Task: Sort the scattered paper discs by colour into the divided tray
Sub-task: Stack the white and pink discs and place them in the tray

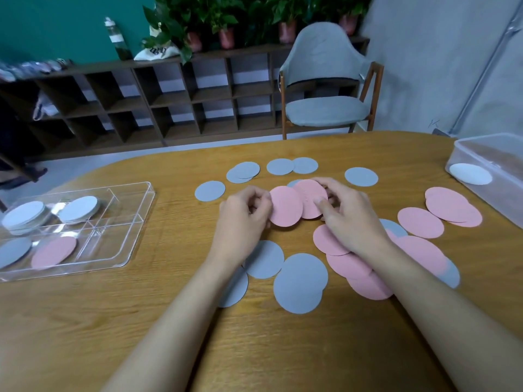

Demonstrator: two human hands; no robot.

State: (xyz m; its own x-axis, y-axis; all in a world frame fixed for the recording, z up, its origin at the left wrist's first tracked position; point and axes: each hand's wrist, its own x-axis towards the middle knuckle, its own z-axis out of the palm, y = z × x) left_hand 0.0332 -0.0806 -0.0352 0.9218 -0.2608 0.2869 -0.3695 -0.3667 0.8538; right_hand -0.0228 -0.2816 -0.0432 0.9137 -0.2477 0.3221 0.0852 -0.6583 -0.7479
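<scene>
My left hand has its fingers pinched on a pink disc. My right hand grips a second pink disc overlapping it. I'd square the two before carrying them to the divided tray, well left of the fingers, where pink already lies. Loose pink discs lie right of the fingers and grey discs lie around them on the wooden surface. Beyond it stand a chair and shelf.

Left hand: fingers curled, fingertips pinching the edge of one pink disc.
Right hand: palm down, fingers arched, thumb on second pink disc.
Forearms: bare, converging forward.
</scene>
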